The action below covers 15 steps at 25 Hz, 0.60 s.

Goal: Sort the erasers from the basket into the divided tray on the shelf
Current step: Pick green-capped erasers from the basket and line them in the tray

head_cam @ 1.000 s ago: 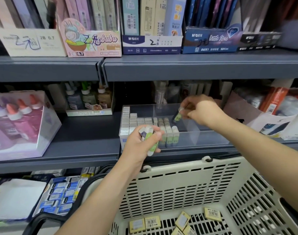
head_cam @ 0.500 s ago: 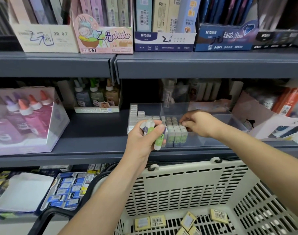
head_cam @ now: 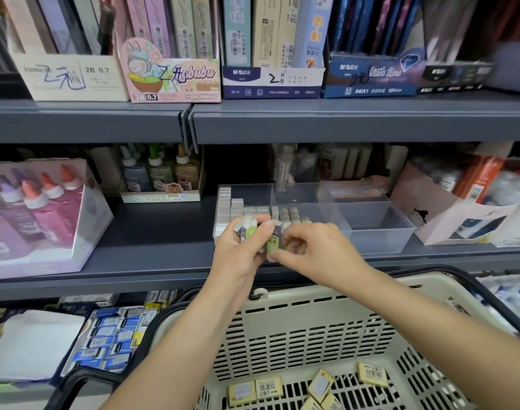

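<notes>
Before the clear plastic divided tray we are clutching a bundle of green-sleeved white erasers in our left hand; our right hand is pinching one (loosely), risking drops into the beige slotted basket.

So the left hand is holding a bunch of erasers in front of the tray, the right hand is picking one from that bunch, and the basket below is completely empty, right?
Not quite. The basket is not empty: the head view shows several yellow flat erasers lying on its bottom. The rest holds: the left hand grips a bunch of erasers before the tray, and the right hand pinches one of them.
</notes>
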Each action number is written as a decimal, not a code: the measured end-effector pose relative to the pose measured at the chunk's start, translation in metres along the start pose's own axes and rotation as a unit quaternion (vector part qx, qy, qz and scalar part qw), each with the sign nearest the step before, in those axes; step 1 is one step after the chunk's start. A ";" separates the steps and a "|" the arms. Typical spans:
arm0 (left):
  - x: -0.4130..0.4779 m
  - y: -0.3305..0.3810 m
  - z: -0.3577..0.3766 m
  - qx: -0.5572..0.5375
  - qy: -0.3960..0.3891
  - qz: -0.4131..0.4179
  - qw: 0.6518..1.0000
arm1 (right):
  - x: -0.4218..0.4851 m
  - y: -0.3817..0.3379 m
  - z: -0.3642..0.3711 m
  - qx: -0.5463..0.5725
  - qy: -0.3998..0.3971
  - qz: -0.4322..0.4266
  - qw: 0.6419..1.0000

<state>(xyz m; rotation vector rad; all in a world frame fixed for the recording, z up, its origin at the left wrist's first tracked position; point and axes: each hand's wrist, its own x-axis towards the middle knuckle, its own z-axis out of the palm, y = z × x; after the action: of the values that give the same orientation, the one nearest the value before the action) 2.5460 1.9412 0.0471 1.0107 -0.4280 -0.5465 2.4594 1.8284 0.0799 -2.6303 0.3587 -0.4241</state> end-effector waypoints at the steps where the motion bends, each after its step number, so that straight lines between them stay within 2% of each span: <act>1: 0.000 -0.001 0.000 -0.006 0.000 -0.001 1.000 | 0.001 0.001 -0.001 0.023 0.010 0.005 1.000; 7: 0.001 -0.002 -0.001 0.045 0.049 -0.020 0.998 | 0.014 0.026 -0.030 0.201 0.084 0.114 0.969; 8: 0.001 -0.001 -0.001 0.048 0.053 -0.033 0.997 | 0.020 0.033 -0.037 0.179 0.112 0.121 0.970; 10: 0.001 0.000 0.000 0.066 0.060 -0.063 0.994 | 0.035 0.044 -0.050 0.062 0.142 0.125 0.980; 12: 0.002 0.001 0.000 0.081 0.050 -0.108 0.990 | 0.048 0.052 -0.054 -0.038 0.112 0.116 0.986; 15: 0.001 0.007 0.001 0.073 0.012 -0.175 0.982 | 0.061 0.054 -0.046 -0.108 0.029 0.099 0.989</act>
<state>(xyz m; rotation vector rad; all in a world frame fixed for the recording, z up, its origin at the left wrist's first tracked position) 2.5476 1.9428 0.0538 1.2436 -0.2719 -0.8268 2.4895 1.7444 0.1079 -2.7583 0.7151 -0.4174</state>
